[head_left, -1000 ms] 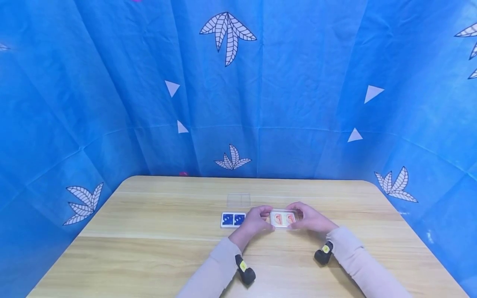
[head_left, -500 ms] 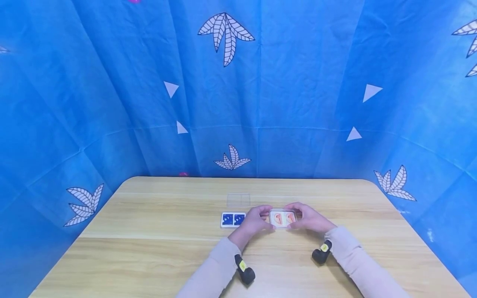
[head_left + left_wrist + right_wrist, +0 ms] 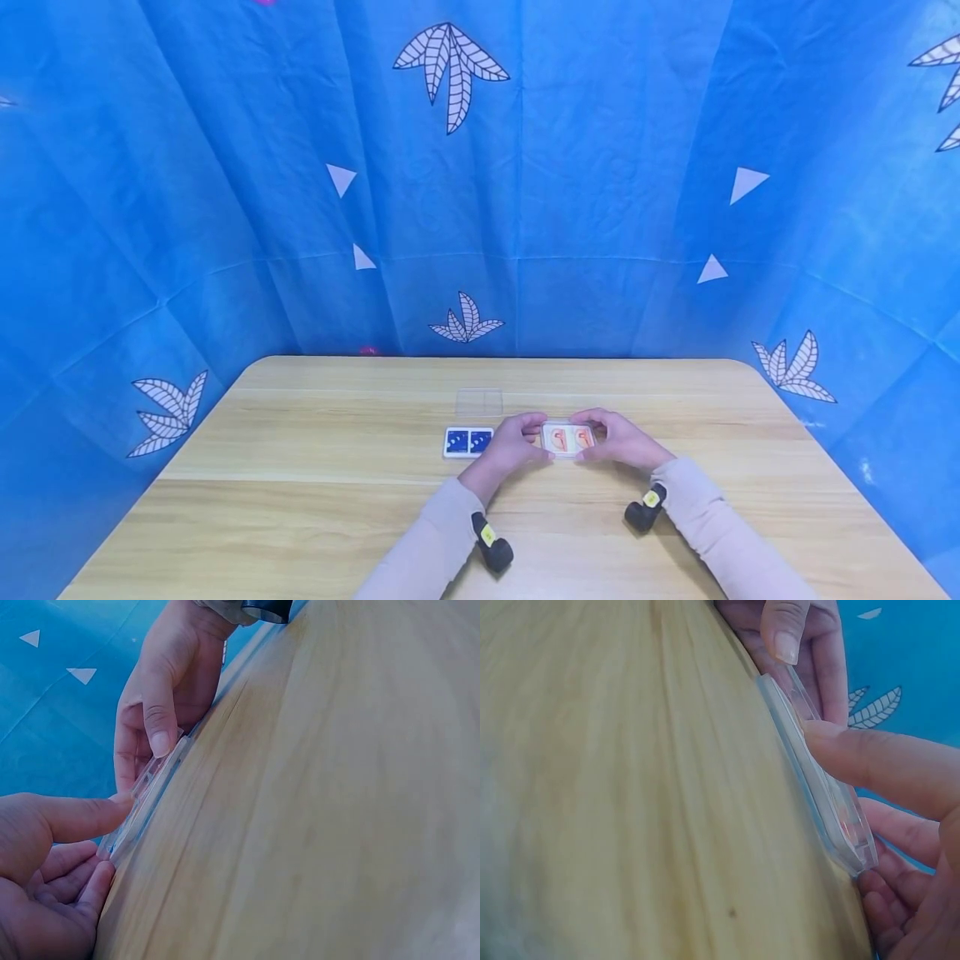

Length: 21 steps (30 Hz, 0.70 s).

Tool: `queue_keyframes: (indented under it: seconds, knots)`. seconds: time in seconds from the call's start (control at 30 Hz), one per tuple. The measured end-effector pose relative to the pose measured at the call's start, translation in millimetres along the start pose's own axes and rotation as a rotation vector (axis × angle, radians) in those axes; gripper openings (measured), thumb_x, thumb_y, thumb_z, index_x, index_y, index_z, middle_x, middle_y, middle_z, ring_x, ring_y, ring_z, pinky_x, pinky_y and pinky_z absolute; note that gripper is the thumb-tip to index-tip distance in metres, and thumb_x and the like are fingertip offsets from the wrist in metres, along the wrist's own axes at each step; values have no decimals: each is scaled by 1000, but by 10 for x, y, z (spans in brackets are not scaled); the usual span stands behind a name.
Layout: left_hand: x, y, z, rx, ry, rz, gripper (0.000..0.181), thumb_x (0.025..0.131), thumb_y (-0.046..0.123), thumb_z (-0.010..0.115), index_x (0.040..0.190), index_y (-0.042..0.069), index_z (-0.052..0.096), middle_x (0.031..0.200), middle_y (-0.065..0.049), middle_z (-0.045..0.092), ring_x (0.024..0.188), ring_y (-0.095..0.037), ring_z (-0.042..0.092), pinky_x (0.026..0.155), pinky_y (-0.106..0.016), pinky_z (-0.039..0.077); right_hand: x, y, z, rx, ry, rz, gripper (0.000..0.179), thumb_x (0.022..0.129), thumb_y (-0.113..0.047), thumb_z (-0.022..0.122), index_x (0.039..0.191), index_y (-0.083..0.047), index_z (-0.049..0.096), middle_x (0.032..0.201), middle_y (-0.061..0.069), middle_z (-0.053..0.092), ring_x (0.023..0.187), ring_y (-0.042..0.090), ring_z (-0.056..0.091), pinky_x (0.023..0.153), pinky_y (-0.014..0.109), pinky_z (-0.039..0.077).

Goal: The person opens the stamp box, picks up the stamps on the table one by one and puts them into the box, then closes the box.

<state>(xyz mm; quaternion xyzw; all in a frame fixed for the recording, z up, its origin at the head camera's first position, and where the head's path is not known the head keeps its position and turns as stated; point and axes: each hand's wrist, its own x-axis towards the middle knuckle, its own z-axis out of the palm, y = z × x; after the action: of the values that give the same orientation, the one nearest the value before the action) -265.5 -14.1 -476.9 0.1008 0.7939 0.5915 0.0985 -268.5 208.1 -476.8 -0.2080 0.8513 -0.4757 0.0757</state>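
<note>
Between my two hands sits a shallow card case [image 3: 567,439] with two side-by-side orange-and-white pictures. A clear plastic lid [image 3: 866,853] lies over its white base [image 3: 810,769], with a narrow gap showing along one side in the right wrist view. My left hand [image 3: 517,444] pinches the lid's left end, thumb at the near edge and fingers behind. At the other end my right hand [image 3: 621,439] pinches it the same way. Left of my hands is a white tray [image 3: 446,453] holding two blue-backed card stacks [image 3: 468,441].
Behind the white tray a second clear lid [image 3: 480,402] lies on the wooden table [image 3: 300,500]. A blue curtain [image 3: 600,167] with leaf prints rises beyond the table's far edge.
The clear lid has shifted slightly left and now lines up more closely with the case beneath it. Both hands keep their hold; the right has moved a little left.
</note>
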Motion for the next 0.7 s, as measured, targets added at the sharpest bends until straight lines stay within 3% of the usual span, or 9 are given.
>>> queue_keyframes:
  seconds: [0.43, 0.7]
  knots:
    - [-14, 24, 6, 33, 13, -16, 60, 67, -4, 77, 123, 9, 61, 116, -2, 63, 105, -19, 57, 93, -31, 50, 2, 45, -11, 0, 4, -7, 63, 70, -18, 82, 124, -2, 55, 118, 14, 56, 102, 25, 51, 87, 35, 42]
    - [-24, 28, -1, 26, 16, -11, 59, 67, -5, 76, 123, 8, 60, 115, -2, 63, 105, -19, 57, 94, -32, 50, -24, -54, 0, -18, 22, -1, 61, 70, -13, 81, 123, 1, 55, 119, 17, 56, 103, 28, 50, 88, 37, 40]
